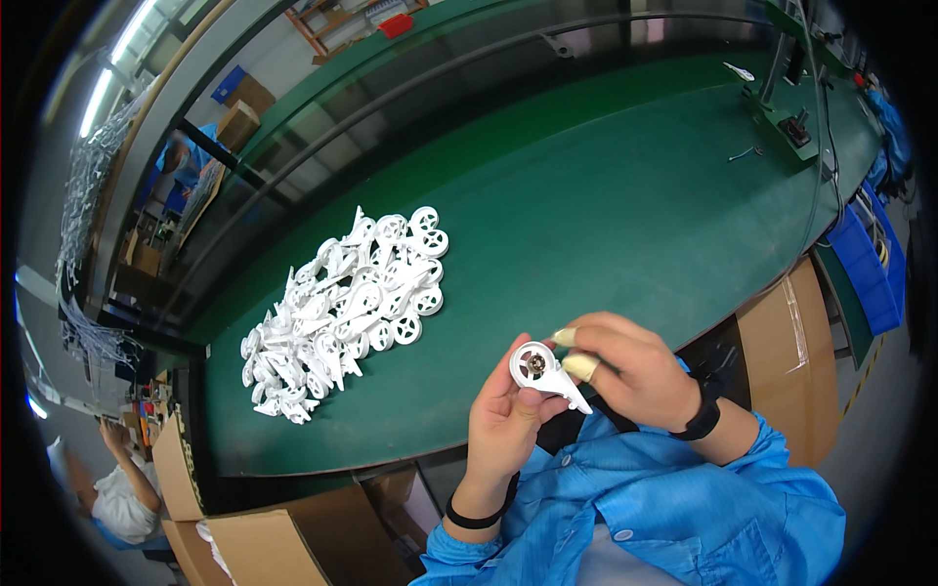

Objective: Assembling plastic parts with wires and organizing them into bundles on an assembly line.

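Observation:
My left hand (pixel 505 423) is closed around a small white plastic housing (pixel 565 384), with a round ring at one end and a narrow tapering tail at the other. Inside the ring sits a dark, metallic-looking centre (pixel 535 364). Just right of the ring is my right hand (pixel 630 366), its fingers bent and their tips apart, with nothing visible between them. Two of its fingertips wear cream-coloured finger cots. Whether they touch the housing cannot be made out. Over the table on the left lies a heap of similar white housings (pixel 366 298).
A green table (pixel 586 215) stretches ahead, with a dark metal stand (pixel 796 132) and cables at its far right. Blue bins (pixel 870 259) and a cardboard box (pixel 787 361) stand on the right. An open carton (pixel 264 547) is at lower left, near another person (pixel 127 493).

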